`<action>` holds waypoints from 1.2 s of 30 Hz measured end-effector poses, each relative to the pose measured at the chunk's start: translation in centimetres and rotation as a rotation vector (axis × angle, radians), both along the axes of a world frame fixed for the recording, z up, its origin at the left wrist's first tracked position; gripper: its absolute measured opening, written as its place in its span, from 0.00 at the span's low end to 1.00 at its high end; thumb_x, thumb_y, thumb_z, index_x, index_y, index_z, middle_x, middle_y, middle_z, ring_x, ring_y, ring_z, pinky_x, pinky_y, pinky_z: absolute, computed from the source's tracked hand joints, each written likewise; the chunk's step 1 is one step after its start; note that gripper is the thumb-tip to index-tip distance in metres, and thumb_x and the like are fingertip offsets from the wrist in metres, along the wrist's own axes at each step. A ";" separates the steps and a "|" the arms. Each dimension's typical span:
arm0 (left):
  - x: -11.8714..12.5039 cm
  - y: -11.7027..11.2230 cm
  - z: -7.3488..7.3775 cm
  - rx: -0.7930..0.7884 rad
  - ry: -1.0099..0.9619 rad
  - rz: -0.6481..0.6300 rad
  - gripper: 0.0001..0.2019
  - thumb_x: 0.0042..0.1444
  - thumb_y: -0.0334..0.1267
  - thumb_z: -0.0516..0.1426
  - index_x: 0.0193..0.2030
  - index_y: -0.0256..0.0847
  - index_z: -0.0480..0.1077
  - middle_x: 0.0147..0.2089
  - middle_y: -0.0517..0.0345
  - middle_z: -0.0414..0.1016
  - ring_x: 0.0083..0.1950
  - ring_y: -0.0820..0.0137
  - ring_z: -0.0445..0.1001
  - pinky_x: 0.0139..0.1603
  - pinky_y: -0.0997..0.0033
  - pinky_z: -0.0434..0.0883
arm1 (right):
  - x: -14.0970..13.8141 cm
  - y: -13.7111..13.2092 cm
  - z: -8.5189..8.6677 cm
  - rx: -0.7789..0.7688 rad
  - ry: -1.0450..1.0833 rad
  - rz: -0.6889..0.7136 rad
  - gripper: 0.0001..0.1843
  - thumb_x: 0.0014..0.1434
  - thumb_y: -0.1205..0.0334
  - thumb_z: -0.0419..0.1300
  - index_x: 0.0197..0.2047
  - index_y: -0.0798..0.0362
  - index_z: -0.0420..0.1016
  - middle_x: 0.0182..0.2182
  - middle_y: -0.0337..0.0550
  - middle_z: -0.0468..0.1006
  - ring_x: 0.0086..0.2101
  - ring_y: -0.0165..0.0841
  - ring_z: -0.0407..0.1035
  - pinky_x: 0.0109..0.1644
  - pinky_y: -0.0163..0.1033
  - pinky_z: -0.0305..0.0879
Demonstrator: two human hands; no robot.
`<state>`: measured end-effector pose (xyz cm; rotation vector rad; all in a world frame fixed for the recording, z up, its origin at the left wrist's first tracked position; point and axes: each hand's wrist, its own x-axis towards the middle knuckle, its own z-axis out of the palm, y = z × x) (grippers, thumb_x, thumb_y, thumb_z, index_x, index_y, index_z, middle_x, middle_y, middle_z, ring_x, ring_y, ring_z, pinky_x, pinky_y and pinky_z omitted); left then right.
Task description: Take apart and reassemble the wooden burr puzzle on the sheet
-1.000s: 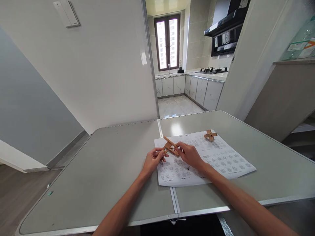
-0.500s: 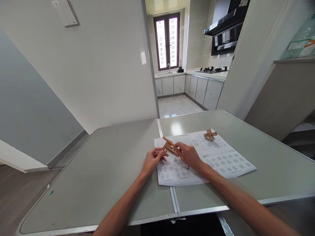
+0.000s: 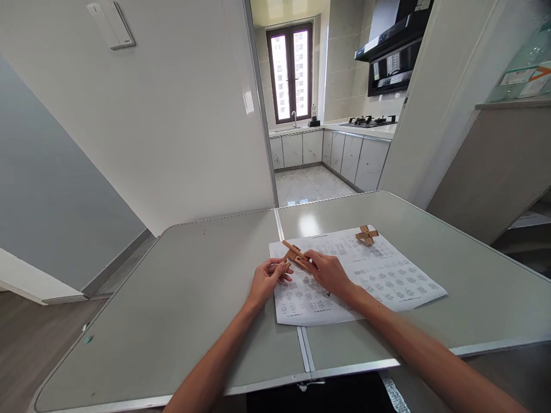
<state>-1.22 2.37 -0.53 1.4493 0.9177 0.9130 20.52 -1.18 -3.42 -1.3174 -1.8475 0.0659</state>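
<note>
Between my hands, several notched wooden puzzle pieces (image 3: pixel 293 253) are held crossed over one another, a little above a printed sheet. My left hand (image 3: pixel 267 280) pinches the near left end of one piece between thumb and fingers. From the right, my right hand (image 3: pixel 329 272) grips the ends of the long pieces; its fingertips partly hide them. The instruction sheet (image 3: pixel 344 295), covered in small diagrams, lies flat beneath both hands. At its far right corner sits a second wooden puzzle (image 3: pixel 367 234), a cross of interlocked pieces, apart from my hands.
The pale green folding table (image 3: pixel 206 287) has a metal seam (image 3: pixel 305 350) down its middle and a metal rim. A small teal bit (image 3: pixel 88 339) lies near the left edge. Beyond the table, a doorway opens onto a kitchen with white cabinets (image 3: pixel 293 150).
The right hand and the held wooden pieces have shifted slightly, with the long pieces now closer together. The left hand keeps its pinch; the view has moved a little.
</note>
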 end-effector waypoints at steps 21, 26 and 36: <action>-0.2 0.1 0.2 -0.002 -0.001 -0.012 0.24 0.56 0.58 0.66 0.43 0.37 0.74 0.34 0.51 0.84 0.28 0.70 0.77 0.33 0.70 0.72 | 0.5 -0.3 0.9 -0.039 -0.024 0.094 0.15 0.76 0.53 0.47 0.41 0.48 0.69 0.29 0.40 0.78 0.25 0.33 0.68 0.30 0.36 0.54; -0.1 0.2 0.0 -0.009 -0.013 0.018 0.26 0.55 0.59 0.66 0.45 0.36 0.76 0.35 0.49 0.84 0.31 0.66 0.81 0.37 0.68 0.75 | -0.2 -0.1 0.4 -0.013 -0.028 0.032 0.15 0.76 0.52 0.49 0.39 0.49 0.68 0.28 0.40 0.78 0.24 0.33 0.68 0.29 0.36 0.52; -0.2 0.1 0.0 -0.045 -0.022 0.034 0.26 0.56 0.60 0.66 0.45 0.35 0.76 0.38 0.46 0.86 0.35 0.63 0.85 0.37 0.68 0.77 | -0.5 0.2 -0.6 -0.029 0.023 0.009 0.15 0.75 0.52 0.52 0.36 0.48 0.64 0.25 0.37 0.77 0.21 0.31 0.66 0.26 0.35 0.53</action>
